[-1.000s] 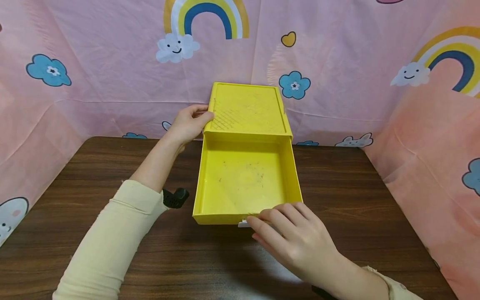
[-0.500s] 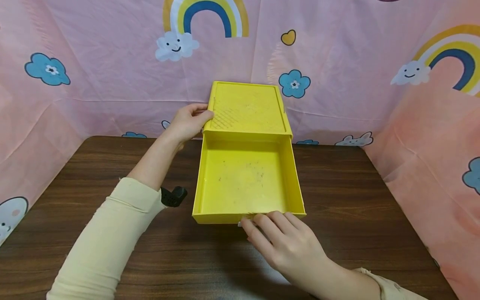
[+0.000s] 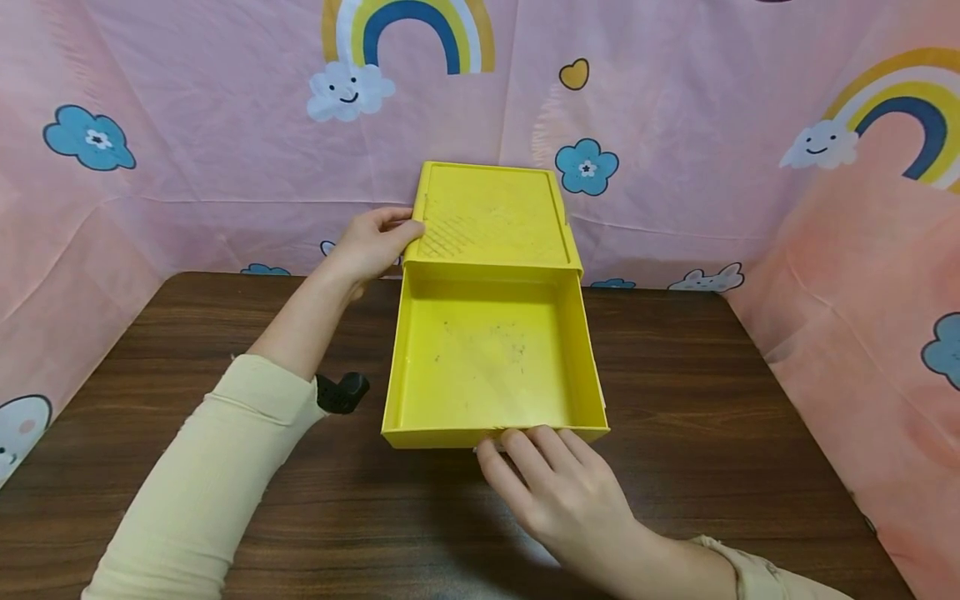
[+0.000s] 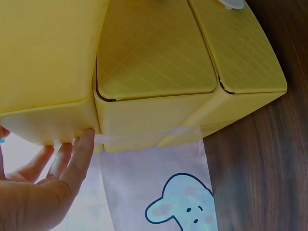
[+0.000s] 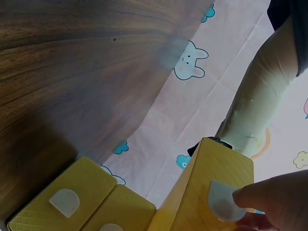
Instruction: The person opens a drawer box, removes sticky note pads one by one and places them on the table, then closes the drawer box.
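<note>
A yellow drawer unit stands on the table with its top drawer pulled out toward me. Only dark scuff marks show on that drawer's floor. My left hand rests against the unit's left side, its thumb on the top edge; in the left wrist view its fingers press the yellow wall. My right hand is at the drawer's front. In the right wrist view its digits pinch the white handle, which my hand mostly hides in the head view.
Below the pulled-out drawer are closed drawers with textured fronts and white handles. The dark wooden table extends on both sides. A pink printed cloth hangs behind and beside it.
My right hand has moved slightly left along the drawer's front, covering more of the white handle. The drawer stays pulled out, and my left hand keeps its place.
</note>
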`<state>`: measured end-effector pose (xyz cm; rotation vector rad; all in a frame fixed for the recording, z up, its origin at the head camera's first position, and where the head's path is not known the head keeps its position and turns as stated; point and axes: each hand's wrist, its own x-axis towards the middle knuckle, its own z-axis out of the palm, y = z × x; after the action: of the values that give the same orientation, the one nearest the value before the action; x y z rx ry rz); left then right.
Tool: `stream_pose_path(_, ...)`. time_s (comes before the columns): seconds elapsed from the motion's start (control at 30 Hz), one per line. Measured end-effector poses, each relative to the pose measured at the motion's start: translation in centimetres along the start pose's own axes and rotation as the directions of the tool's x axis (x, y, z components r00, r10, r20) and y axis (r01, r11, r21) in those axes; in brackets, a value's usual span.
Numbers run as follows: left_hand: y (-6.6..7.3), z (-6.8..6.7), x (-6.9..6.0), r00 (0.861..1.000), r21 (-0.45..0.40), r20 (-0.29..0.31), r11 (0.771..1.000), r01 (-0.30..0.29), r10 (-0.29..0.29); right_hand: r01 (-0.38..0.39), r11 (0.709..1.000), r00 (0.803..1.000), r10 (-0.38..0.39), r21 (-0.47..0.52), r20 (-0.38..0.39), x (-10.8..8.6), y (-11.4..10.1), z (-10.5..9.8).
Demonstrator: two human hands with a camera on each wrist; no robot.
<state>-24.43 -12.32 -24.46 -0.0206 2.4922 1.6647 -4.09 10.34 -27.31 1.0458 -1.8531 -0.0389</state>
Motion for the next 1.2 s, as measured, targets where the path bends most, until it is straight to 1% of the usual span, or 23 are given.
stream_pose_path(0.1,-0.09,-0.01,-0.03,1.000,0.006,-0.004,1.000,0.001,-0.001,-0.006,1.000,1.000,0.006,-0.002,-0.006,0.05,-0.09,0.08)
stream_pose_path(0.27,-0.20,0.05,0.02,1.000,-0.005,-0.011,1.000,-0.003,0.003,-0.021,1.000,1.000,0.021,0.013,0.011,0.11,-0.10,0.20)
stream_pose_path(0.47,-0.15,0.08,-0.07,1.000,-0.030,-0.006,0.999,0.013,-0.013,-0.019,1.000,1.000,0.019,0.024,0.002,0.20,-0.06,0.24)
stream_pose_path(0.7,-0.17,0.09,-0.18,1.000,-0.053,0.000,0.998,0.014,-0.014,-0.044,0.996,0.999,0.045,0.075,-0.011,0.27,-0.05,0.28)
stream_pose_path(0.97,-0.03,0.08,-0.24,1.000,-0.051,-0.002,0.999,0.012,-0.012,-0.067,0.992,0.997,0.070,0.108,-0.027,0.46,0.05,0.32)
stream_pose_path(1.2,0.03,0.13,-0.12,1.000,-0.044,-0.009,0.999,0.012,-0.013,-0.070,0.992,0.997,0.074,0.103,-0.033,0.59,0.36,0.54)
